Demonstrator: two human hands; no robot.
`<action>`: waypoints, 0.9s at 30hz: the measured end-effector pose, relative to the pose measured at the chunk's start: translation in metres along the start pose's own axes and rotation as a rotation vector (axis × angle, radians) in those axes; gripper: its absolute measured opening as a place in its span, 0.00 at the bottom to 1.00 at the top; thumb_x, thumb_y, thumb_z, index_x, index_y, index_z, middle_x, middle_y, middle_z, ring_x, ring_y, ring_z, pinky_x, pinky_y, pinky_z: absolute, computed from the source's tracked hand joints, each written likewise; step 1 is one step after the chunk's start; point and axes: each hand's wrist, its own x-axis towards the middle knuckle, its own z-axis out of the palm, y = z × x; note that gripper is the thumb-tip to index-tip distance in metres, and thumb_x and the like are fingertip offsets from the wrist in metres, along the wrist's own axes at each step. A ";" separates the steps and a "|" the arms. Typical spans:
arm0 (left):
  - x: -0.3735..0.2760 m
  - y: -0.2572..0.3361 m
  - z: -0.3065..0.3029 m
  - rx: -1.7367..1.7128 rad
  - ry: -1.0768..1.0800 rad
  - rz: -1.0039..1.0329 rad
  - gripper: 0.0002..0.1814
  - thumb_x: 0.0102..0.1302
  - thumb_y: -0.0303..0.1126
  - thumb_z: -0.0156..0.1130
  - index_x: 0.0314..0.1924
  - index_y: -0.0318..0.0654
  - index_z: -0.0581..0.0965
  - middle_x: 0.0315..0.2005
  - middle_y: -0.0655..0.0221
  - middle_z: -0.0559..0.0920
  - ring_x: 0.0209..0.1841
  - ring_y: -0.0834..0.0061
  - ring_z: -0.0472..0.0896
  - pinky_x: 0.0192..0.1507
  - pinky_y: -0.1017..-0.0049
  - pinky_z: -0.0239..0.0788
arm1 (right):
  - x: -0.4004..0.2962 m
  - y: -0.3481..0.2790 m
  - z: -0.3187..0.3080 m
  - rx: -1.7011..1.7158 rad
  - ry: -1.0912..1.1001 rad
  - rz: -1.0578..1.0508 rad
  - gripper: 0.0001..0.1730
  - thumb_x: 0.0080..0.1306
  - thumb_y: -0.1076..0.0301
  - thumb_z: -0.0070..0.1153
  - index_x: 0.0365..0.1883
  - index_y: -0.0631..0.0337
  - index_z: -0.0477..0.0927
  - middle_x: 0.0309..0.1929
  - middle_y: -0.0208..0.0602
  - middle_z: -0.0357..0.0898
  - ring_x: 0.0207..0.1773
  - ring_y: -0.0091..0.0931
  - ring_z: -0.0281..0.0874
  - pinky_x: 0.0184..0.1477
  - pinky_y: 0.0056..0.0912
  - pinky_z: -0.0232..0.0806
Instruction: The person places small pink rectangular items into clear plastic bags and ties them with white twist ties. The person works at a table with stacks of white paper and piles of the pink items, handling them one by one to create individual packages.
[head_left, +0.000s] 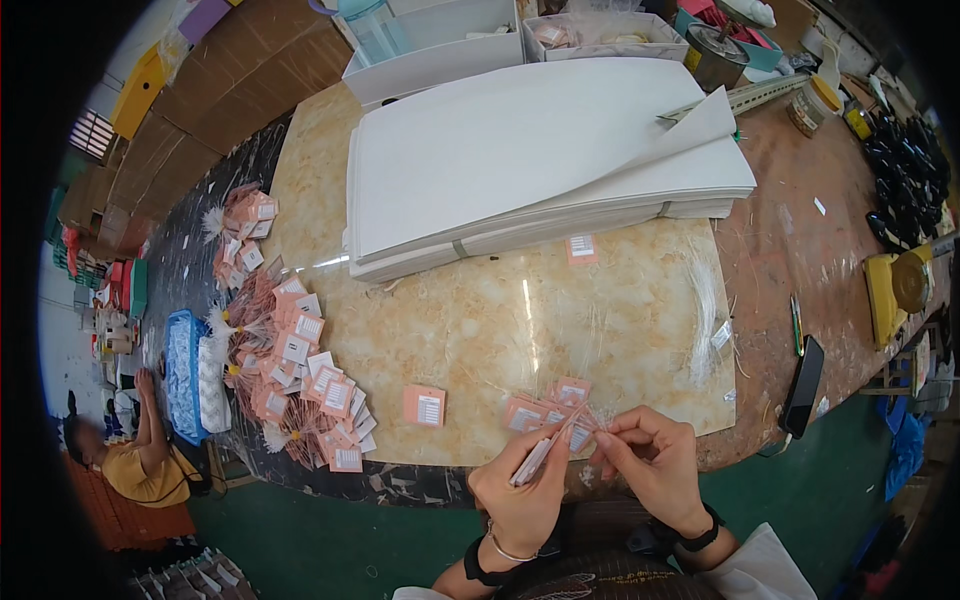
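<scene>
My left hand (519, 484) pinches a small stack of paper hang tags (531, 462) near the front edge of the table. Beside it, the thumb and forefinger of my right hand (660, 466) grip thin clear strings that run to the tags. A bunch of pink tags (523, 414) with white labels lies just beyond my fingers. One flat pile of pink tags (424, 406) rests to the left, and another pink tag (581, 250) sits by the paper stack. Loose clear strings (703, 315) are spread at the right.
Bundled tags (292, 360) are heaped at the left. A tall stack of white sheets (525, 157) fills the back. At the right lie a black phone (801, 386), a pen (796, 325) and a yellow tape dispenser (883, 300). Another person (146, 469) sits at far left, by a blue basket (184, 375).
</scene>
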 end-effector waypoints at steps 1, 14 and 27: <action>0.000 0.000 0.000 0.005 0.005 0.006 0.06 0.57 0.17 0.65 0.35 0.23 0.79 0.26 0.62 0.84 0.31 0.83 0.81 0.33 0.84 0.71 | 0.000 0.000 0.000 0.003 0.002 0.002 0.06 0.65 0.75 0.56 0.34 0.71 0.77 0.25 0.35 0.83 0.25 0.15 0.76 0.26 0.16 0.68; 0.003 0.006 -0.002 0.014 0.082 0.020 0.05 0.55 0.18 0.68 0.33 0.25 0.80 0.23 0.68 0.83 0.27 0.89 0.74 0.29 0.87 0.66 | 0.002 0.001 0.002 -0.035 0.006 -0.016 0.06 0.65 0.75 0.56 0.34 0.72 0.77 0.25 0.36 0.83 0.26 0.15 0.77 0.27 0.17 0.70; 0.004 0.001 -0.003 0.137 -0.032 0.339 0.09 0.50 0.15 0.67 0.34 0.30 0.81 0.28 0.58 0.84 0.30 0.73 0.84 0.33 0.80 0.73 | 0.007 -0.004 0.004 0.015 -0.074 -0.138 0.10 0.65 0.80 0.54 0.44 0.69 0.78 0.32 0.38 0.83 0.34 0.20 0.80 0.35 0.21 0.73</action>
